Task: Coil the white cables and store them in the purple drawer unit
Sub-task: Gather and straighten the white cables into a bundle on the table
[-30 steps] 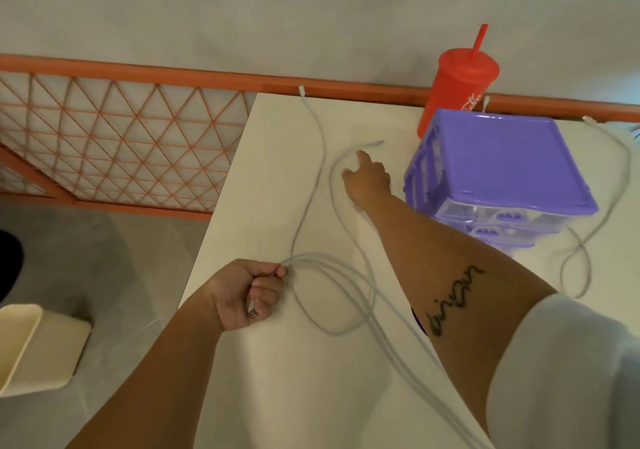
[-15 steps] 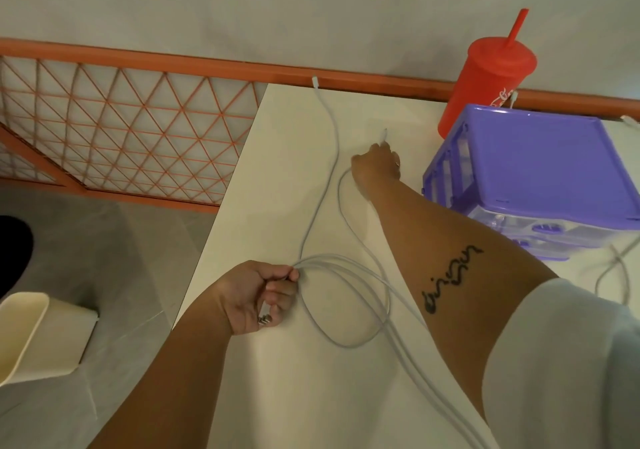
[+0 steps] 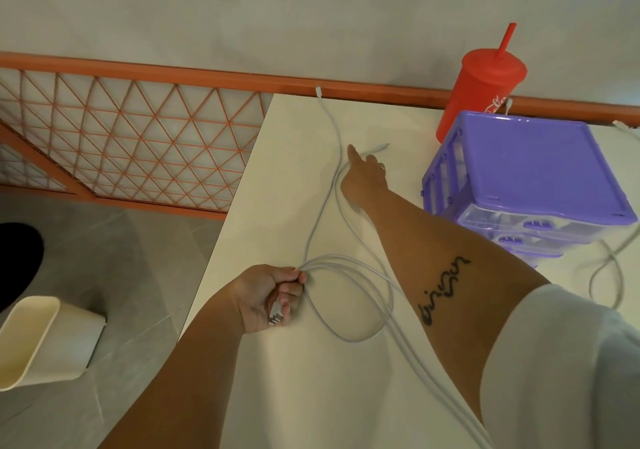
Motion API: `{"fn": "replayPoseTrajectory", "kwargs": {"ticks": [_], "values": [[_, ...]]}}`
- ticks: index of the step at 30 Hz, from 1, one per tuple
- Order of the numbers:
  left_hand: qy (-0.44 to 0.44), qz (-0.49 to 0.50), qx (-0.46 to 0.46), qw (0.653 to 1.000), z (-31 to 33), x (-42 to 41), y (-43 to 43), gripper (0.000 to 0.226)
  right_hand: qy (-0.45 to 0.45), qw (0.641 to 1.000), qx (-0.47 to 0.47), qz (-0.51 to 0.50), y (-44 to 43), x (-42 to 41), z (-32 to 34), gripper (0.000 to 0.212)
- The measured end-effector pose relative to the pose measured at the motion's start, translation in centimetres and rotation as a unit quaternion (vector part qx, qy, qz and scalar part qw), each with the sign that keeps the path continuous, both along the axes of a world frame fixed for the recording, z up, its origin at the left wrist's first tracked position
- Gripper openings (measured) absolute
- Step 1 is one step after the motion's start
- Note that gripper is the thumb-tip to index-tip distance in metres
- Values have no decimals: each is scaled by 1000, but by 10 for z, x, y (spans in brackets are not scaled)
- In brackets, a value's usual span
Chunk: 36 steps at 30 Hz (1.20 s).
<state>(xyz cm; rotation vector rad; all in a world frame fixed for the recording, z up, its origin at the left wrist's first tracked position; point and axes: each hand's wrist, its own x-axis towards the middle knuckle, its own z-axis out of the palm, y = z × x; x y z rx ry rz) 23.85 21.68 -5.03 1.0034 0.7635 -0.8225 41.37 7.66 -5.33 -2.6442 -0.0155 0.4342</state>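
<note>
Head view. Left hand [image 3: 270,296] sits near the bench's [image 3: 277,206] near-left edge, a fist curled round several gathered strands of the cable [image 3: 349,339]. What looks like a connector pokes out below the fingers. The strands fan rightward from the fist. One round loop lies flat on the bench and the other strands run off the near edge under the right forearm. The coil is part-made and loose.

Handling, as a judgement: the cable is thin, light, limp and smooth-jacketed. Loops will likely spring open or slide if the fist slackens, so grip where the strands cross. Only the ends are delicate. Take the free length by the cord just behind the connector and feed it back in even loops.

Right hand [image 3: 365,176] is stretched out mid-bench toward the far edge, forefinger straight and the other fingers curled under. The free plug [image 3: 381,146] lies just past the fingertip and its cord runs beneath the hand. I cannot tell whether the cord is pinched or only touched. Another strand runs from the fist to the far edge, where the other plug [image 3: 319,92] lies against the rail [image 3: 207,76].

Drawer unit [image 3: 540,164] is at the far right and its drawers look shut. Second cable [image 3: 606,275] lies uncoiled at its right. Cup [image 3: 481,95] stands behind the unit.
</note>
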Motion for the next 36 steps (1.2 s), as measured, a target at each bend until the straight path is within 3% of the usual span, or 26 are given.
{"fn": "replayPoseTrajectory", "kwargs": {"ticks": [5, 9, 11, 14, 17, 18, 20, 23, 26, 29, 33, 36], "values": [[3, -5, 7, 1000, -1, 2, 0, 31, 35, 998, -48, -14, 1, 13, 2, 52], [14, -8, 6, 1000, 1, 4, 0, 30, 35, 997, 26, -70, -1, 17, 14, 40], [17, -7, 5, 1000, 2, 4, 0, 30, 42, 977, 167, -124, -1, 16, 20, 46], [18, 12, 9, 1000, 3, 1, -3, 29, 26, 887, 411, -211, 0, 5, 37, 49], [17, 51, -9, 999, 8, -11, -7, 24, 10, 753, 599, -272, 2, -21, 78, 31], [14, 61, -23, 998, 12, -17, -9, 23, 0, 725, 638, -260, 1, -32, 92, 23], [-7, 69, -47, 996, 23, -30, -12, 22, -22, 705, 681, -196, -5, -60, 120, 16], [-54, 54, -81, 994, 50, -52, -20, 20, -38, 725, 681, -95, -20, -112, 151, 23], [-100, 25, -155, 983, 81, -79, -28, 34, -54, 786, 616, -19, -36, -178, 169, 29], [-138, -10, -166, 976, 103, -108, -34, 39, -61, 830, 554, 17, -50, -243, 176, 32], [-167, -50, -182, 968, 130, -147, -44, 38, -87, 857, 507, 31, -63, -309, 186, 26], [-185, -64, -197, 961, 145, -174, -50, 35, -85, 871, 476, 82, -71, -344, 195, 8]]}}
